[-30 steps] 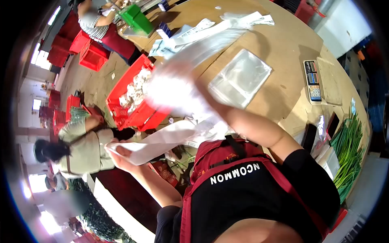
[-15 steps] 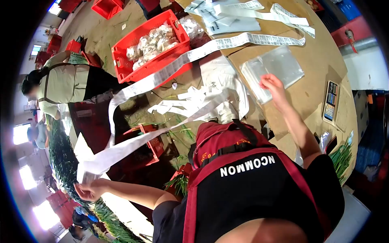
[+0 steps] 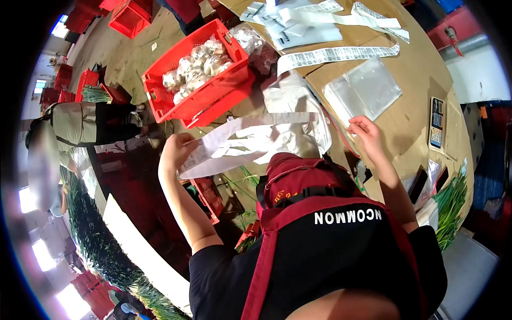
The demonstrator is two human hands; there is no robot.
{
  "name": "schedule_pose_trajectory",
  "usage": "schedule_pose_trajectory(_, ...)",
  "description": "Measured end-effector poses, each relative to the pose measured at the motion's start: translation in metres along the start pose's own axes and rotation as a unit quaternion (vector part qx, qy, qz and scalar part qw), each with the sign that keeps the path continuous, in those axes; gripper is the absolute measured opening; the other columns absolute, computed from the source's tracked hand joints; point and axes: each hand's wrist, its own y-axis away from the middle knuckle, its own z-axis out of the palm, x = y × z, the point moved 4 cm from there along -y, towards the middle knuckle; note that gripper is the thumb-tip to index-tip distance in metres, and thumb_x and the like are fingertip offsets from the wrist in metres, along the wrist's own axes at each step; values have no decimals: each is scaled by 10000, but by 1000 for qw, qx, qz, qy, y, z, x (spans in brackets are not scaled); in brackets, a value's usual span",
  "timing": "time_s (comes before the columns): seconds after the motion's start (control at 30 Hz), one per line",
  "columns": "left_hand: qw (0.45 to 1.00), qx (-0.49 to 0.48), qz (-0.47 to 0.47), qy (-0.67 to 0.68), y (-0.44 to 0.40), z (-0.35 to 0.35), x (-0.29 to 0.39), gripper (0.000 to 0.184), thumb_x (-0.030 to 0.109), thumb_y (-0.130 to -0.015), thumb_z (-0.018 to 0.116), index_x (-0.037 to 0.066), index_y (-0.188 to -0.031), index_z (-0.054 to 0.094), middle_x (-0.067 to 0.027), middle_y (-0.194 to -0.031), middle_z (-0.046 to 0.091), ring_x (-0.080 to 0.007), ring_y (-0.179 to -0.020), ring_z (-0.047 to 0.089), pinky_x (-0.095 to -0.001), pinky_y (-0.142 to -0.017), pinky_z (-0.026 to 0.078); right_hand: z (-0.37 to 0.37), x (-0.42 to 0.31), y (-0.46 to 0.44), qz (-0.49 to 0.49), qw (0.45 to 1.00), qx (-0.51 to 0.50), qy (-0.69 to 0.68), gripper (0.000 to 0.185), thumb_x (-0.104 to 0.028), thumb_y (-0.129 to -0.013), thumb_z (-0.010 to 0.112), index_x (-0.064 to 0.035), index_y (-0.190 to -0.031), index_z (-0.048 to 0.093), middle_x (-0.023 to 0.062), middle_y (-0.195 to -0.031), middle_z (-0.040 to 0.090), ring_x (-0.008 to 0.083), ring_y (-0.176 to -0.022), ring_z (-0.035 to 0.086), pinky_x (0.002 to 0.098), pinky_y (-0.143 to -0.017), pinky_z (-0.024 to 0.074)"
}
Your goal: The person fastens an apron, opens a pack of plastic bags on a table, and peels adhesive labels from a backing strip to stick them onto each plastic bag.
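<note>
Your left hand (image 3: pixel 178 152) has swung in from the far left toward the middle, and the white strip (image 3: pixel 229 129) it pinches no longer stretches taut across the view: it now droops in a loop between your fingers and the white heap (image 3: pixel 280 141) beside the desk (image 3: pixel 384 138). That leaves you slack to handle, with the strip clear of the crate's rim rather than crossing it. Your right hand (image 3: pixel 367 133) is a little lower than half a second ago, fingers curled at the near corner of the clear bags (image 3: pixel 368 88); you cannot tell from here whether it grips them. The two hands are well apart.

Count them: one strip in your left hand; one printed label strip (image 3: pixel 341 55) trailing on the desk, whether joined to yours is hidden; one stack of clear bags, its layers uncountable; one calculator-like device (image 3: pixel 437 125); one bunch of green stalks (image 3: pixel 450 205) at the desk's right edge; one near red crate (image 3: pixel 229 88), holding overlapping wrapped bundles (image 3: pixel 194 69) too crowded to number.
</note>
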Motion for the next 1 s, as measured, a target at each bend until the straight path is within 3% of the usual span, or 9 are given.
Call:
schedule_pose_trajectory(0.17,867,182,106,452,-8,-36,-3,98,120,-871,541,50,-815,582,21,-674,560,-34,-604,485,-178,-551,380,-2,25,9,37,998,55,-16,125,-68,-845,532,-10,-953,559,44,-804,600,108,-748,568,231,-691,444)
schedule_pose_trajectory(0.23,675,281,209,649,-6,-62,-10,119,176,-901,490,90,-822,514,51,-570,452,-41,-430,333,-193,-397,230,5,30,9,38,998,51,-18,125,-72,-847,533,-9,-952,557,42,-794,602,104,-738,563,229,-686,439)
schedule_pose_trajectory(0.3,596,226,252,728,-11,-66,-15,147,229,-897,488,115,-806,498,83,-527,392,-47,-387,277,-217,-375,186,13,30,9,35,998,56,-21,126,-71,-846,533,-5,-951,555,45,-797,603,103,-739,563,228,-685,439)
schedule_pose_trajectory(0.4,674,277,16,685,-21,-25,-16,208,288,-885,491,121,-763,506,63,-459,300,-62,-372,249,-233,-358,181,26,37,6,50,997,18,-47,128,-58,-842,531,7,-950,552,52,-808,600,113,-750,571,232,-685,451)
schedule_pose_trajectory(0.47,712,279,-26,644,-22,7,11,206,311,-863,519,124,-777,515,63,-514,407,-56,-374,319,-218,-347,198,37,36,1,46,998,-8,-51,129,-55,-840,533,9,-951,552,55,-818,599,117,-761,574,235,-691,455)
schedule_pose_trajectory(0.57,714,209,20,668,-17,48,56,116,137,-855,530,60,-782,576,25,-653,547,-33,-564,478,-178,-507,373,58,24,-8,35,996,-79,-22,131,-54,-832,547,2,-949,560,49,-833,595,114,-801,575,227,-708,453)
schedule_pose_trajectory(0.73,711,98,121,685,-8,103,119,58,19,-823,506,0,-798,555,25,-654,526,-38,-586,457,-174,-547,361,98,-36,-20,-99,979,-171,50,136,-80,-826,579,-10,-942,573,27,-827,595,74,-740,530,216,-666,423)
schedule_pose_trajectory(0.87,812,114,96,565,4,124,173,121,107,-876,542,-12,-887,560,-3,-751,587,-46,-673,519,-177,-620,411,103,-63,-26,-188,968,-165,14,201,-126,-808,621,-11,-963,565,11,-802,564,71,-729,517,221,-656,418)
schedule_pose_trajectory(1.0,809,106,107,568,-2,141,187,119,103,-879,542,-13,-907,540,-8,-787,578,-40,-716,509,-177,-652,410,93,-61,-34,-159,967,-200,-14,269,-172,-785,659,-14,-979,560,15,-821,571,71,-729,520,226,-668,422)
